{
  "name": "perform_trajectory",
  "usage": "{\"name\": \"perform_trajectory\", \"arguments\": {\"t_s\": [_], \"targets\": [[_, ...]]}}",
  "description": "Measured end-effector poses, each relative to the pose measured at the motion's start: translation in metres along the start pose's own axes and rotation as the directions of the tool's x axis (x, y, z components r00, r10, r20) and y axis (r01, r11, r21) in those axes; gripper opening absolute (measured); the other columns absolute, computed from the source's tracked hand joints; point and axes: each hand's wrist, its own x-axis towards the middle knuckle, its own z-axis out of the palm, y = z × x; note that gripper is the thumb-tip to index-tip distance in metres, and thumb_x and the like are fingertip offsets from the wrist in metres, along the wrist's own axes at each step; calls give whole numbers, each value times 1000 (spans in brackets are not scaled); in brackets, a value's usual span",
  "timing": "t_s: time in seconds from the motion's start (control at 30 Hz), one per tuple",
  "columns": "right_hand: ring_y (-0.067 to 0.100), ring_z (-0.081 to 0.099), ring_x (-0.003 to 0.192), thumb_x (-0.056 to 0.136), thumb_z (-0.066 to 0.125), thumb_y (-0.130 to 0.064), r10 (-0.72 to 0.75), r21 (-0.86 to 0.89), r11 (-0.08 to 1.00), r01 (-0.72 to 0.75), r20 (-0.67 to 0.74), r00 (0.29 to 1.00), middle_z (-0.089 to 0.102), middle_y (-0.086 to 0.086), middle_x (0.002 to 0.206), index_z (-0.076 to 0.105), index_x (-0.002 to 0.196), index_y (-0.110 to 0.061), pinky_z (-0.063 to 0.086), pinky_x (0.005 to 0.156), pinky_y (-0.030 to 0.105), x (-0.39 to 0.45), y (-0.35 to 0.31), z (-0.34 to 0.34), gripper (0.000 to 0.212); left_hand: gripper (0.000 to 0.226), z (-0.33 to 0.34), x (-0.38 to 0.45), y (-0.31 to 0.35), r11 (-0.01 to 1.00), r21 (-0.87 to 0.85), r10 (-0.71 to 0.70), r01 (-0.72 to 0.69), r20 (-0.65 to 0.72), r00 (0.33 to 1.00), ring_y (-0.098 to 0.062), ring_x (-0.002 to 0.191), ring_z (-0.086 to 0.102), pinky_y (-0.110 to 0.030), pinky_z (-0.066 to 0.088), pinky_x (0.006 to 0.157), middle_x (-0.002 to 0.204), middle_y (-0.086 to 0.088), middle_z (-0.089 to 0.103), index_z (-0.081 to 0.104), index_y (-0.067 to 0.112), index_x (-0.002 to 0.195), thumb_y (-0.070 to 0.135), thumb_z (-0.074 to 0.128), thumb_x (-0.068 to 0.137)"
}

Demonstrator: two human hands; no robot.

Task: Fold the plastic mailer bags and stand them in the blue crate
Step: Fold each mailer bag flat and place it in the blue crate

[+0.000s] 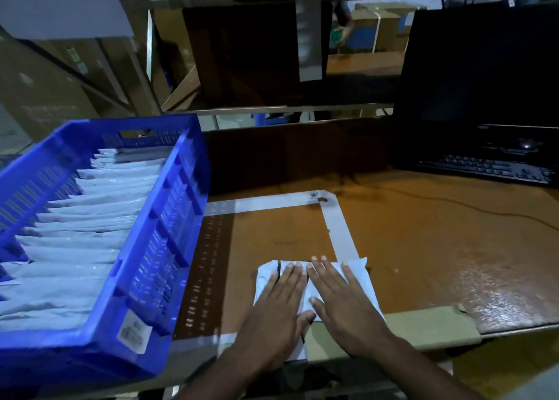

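I see both hands flat, fingers straight, left hand (pixel 276 306) and right hand (pixel 341 303) pressing white mailer bag (pixel 360 281) at table (pixel 438 248) near edge, blue crate (pixel 169 236) of standing bags at left edge

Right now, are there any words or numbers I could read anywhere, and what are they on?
None can be read.
White sticker on the blue crate: print too blurred.
Cardboard boxes at the back left: faint markings, unreadable.
Keyboard: keys too dark and small.
Mailer bag under both hands: no print visible.
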Motion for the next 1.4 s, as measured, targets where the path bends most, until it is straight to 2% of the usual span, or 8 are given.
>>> {"name": "perform_trajectory", "arguments": {"t_s": [0.17,0.37,0.53,0.73,0.97,1.1,1.23,1.4], "targets": [[-1,-18,149,107,9,-50,1,85,996,-5,52,999,-10,-11,165,0,161,-24,-9,122,37,6,3,-10,60,91,-11,6,-7,997,-72,-10,13,44,999,-2,152,-17,-35,-4,126,169,6,-6,4,19,163,69,-18,90],[-1,-15,150,107,11,-51,11,70,997,-16,79,997,-9,-14,165,2,161,-27,-9,122,36,4,3,-9,60,67,-4,6,-17,993,-115,-23,23,-2,1000,0,154,-1,-36,9,126,167,10,9,22,20,161,55,8,105],[6,-1,153,107,19,-53,-12,15,1000,12,61,998,4,-11,166,15,161,-26,-2,122,38,-10,3,-6,60,67,7,-10,-4,998,-45,-53,52,-18,998,-7,156,0,-37,13,125,169,5,9,19,18,162,52,27,105],[2,-31,145,96,6,-76,145,13,989,-148,124,982,-30,-15,159,-14,156,-40,-16,121,42,-14,19,-21,72,93,-7,-2,-12,975,37,-220,220,-12,975,-8,154,-15,-35,-1,126,167,6,-14,-3,19,162,73,22,91],[6,-29,147,86,-11,-82,290,-20,957,-290,131,948,-24,-9,163,-15,158,-23,-16,121,47,-25,33,-24,93,113,-11,-9,-15,939,133,-324,317,32,946,-15,153,-22,-44,-10,125,166,-2,-22,-12,12,160,91,0,81],[11,-21,150,96,0,-74,300,-61,953,-296,61,952,-12,-2,166,-4,160,-17,-16,120,50,-24,29,-26,86,104,-18,-7,-20,946,137,-291,294,-41,956,-16,155,-16,-49,-8,125,168,-3,-12,-2,12,162,86,3,89],[8,-24,149,90,-16,-72,142,26,989,-144,79,987,-15,-4,165,-7,159,-19,-13,121,44,-8,7,-25,88,84,-5,7,-15,994,73,-76,77,-22,997,-12,156,-7,-43,5,126,168,3,-7,8,16,163,72,6,100],[3,-27,147,91,-12,-75,182,22,982,-186,114,977,-21,-8,164,-12,159,-23,-14,122,38,-20,18,-17,86,92,2,-4,-21,986,53,-160,160,-17,987,-9,155,-10,-36,4,127,168,4,-8,3,16,163,79,13,96]]}}
